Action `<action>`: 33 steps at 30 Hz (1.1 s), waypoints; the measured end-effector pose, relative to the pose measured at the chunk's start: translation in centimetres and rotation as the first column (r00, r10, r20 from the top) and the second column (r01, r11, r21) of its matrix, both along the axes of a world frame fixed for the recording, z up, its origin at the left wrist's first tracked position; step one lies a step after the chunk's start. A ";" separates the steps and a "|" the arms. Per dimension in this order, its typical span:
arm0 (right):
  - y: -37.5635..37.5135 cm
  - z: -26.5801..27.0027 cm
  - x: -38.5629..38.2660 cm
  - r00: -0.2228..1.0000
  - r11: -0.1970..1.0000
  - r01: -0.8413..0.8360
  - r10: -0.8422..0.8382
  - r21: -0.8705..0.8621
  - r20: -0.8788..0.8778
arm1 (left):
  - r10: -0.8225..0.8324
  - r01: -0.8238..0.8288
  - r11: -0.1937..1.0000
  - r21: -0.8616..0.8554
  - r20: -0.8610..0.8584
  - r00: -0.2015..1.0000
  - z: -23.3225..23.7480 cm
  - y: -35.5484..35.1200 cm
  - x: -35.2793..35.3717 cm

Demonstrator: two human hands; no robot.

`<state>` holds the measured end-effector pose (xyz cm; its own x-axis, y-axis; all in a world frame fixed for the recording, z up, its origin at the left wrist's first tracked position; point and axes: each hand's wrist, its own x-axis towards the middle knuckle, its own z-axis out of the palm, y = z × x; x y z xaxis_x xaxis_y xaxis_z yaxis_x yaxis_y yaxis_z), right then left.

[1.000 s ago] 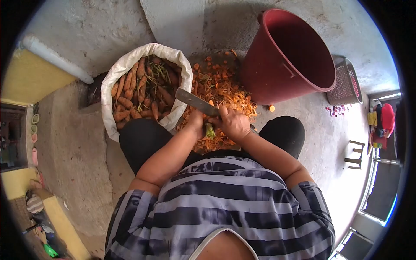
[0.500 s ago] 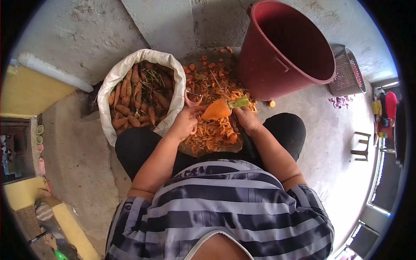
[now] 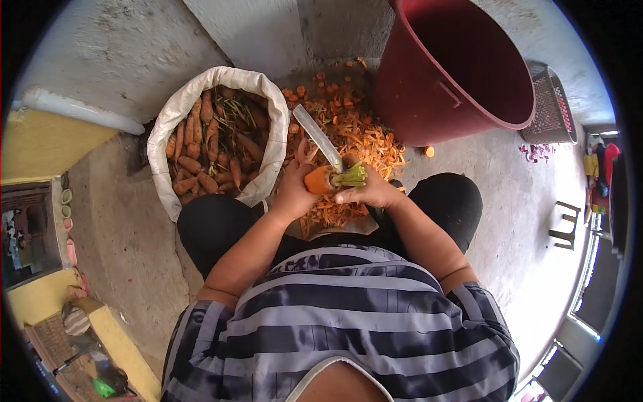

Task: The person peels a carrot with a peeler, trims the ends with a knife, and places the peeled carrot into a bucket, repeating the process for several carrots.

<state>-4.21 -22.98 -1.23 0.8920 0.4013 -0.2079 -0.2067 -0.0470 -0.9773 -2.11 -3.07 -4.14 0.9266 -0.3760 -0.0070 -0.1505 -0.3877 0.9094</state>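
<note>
My left hand is closed around the thick end of a peeled orange carrot, whose cut green stalks point to the right. A knife is gripped in my right hand; its broad pale blade slants up and left, just behind the carrot top. The right thumb lies close to the stalks, and the fingers hide the knife's handle. Beneath both hands is a heap of carrot peelings. Whether a peeler is still in my left hand, I cannot make out.
To the left stands an open white sack of unpeeled carrots. A large dark red bucket leans at the right, with a grey perforated basket beyond it. Carrot slices lie by the wall. A stool is farther right.
The carrot has gone from between the hands into my left hand's grasp, lower and to the left. The knife blade now shows, raised in my right hand; the pink peeler is no longer clearly visible.
</note>
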 end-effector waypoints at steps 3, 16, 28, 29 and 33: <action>0.4 0.4 0.5 0.999 0.949 0.041 -0.029 -0.312 0.046 | 0.035 -0.036 0.999 0.020 0.067 0.997 0.7 -0.5 -0.2; 0.8 1.5 0.9 0.943 0.868 0.163 0.003 -0.469 0.334 | -0.154 0.100 0.961 -0.259 -0.199 0.968 1.4 -0.6 0.5; 0.7 2.2 0.8 0.917 0.842 0.083 0.145 -0.533 0.372 | -0.396 0.232 0.902 -0.365 -0.481 0.782 4.6 0.4 1.3; 0.7 2.2 0.8 0.924 0.833 0.066 0.157 -0.550 0.349 | -0.403 0.250 0.902 -0.352 -0.480 0.779 4.3 0.4 1.3; 0.7 1.6 0.7 0.939 0.819 0.057 0.151 -0.571 0.310 | -0.362 0.296 0.931 -0.214 -0.441 0.821 2.8 0.3 0.9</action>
<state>-3.49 -22.30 0.34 0.9310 0.3480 -0.1104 0.1356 -0.6105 -0.7803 -1.21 -2.72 -1.36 0.6461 -0.6860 -0.3347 0.2059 -0.2656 0.9419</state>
